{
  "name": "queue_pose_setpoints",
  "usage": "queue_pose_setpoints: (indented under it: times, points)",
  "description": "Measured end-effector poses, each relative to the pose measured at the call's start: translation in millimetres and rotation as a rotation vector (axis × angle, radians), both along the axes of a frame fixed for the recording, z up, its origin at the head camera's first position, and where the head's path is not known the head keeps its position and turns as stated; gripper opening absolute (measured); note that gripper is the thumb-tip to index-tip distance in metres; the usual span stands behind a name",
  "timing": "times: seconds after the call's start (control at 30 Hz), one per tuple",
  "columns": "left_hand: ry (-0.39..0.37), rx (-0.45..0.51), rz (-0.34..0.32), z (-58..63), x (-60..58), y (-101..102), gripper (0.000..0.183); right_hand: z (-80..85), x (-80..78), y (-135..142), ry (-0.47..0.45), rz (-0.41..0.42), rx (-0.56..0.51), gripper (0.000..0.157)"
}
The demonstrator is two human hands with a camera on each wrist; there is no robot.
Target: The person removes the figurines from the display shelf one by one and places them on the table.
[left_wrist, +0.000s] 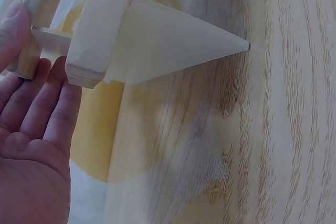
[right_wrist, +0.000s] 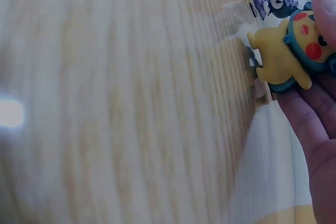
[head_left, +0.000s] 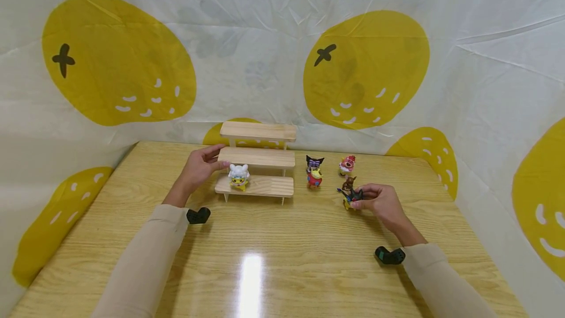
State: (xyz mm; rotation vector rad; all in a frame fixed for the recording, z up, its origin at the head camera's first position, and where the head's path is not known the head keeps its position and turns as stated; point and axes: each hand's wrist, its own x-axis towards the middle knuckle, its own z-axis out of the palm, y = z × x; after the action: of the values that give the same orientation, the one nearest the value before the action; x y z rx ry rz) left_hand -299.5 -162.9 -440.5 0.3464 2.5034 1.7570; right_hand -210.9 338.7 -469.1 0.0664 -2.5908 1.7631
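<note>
My left hand (head_left: 200, 167) is at the left end of a three-step wooden display stand (head_left: 258, 157), pinching the end of the middle step between thumb and fingers. In the left wrist view, the thumb (left_wrist: 11, 32) lies on one side of that plank. A figurine with a white fluffy hood (head_left: 239, 176) stands on the lowest step. To the right, my right hand (head_left: 383, 203) pinches a yellow figurine with a dark hood (right_wrist: 286, 53), its red cheeks visible in the right wrist view. A small brown figurine (head_left: 348, 183) is just behind it.
Between the stand and my right hand are a black-and-purple figurine (head_left: 314, 163) and a red-and-yellow one (head_left: 315, 179) in front of it. Farther back stands a red-and-pink figurine (head_left: 347, 165). A patterned cloth (head_left: 260, 38) hangs behind the wooden table (head_left: 300, 264).
</note>
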Motion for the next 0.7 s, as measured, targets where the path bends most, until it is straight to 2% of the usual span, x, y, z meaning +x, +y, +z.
queue_pose_setpoints:
  times: [0.2, 0.37, 0.53, 0.7]
  points:
    - [-0.001, 0.011, -0.006, 0.1, -0.2, -0.4, 0.065, -0.9, 0.4, 0.1, -0.001, 0.024, 0.046, 0.046]
    - [-0.003, 0.012, -0.006, 0.2, 0.2, -0.3, 0.066, -1.0, 1.9, 1.8, 0.047, 0.053, 0.080, 0.049]
    - [-0.012, 0.007, 0.000, -0.4, 0.3, -0.4, 0.066, 6.0, 3.8, 7.0, 0.150, 0.076, -0.011, 0.047]
    - [-0.005, 0.000, 0.012, 1.1, 0.8, 0.8, 0.065, 22.6, 6.7, 7.3, 0.250, 0.070, -0.099, 0.042]
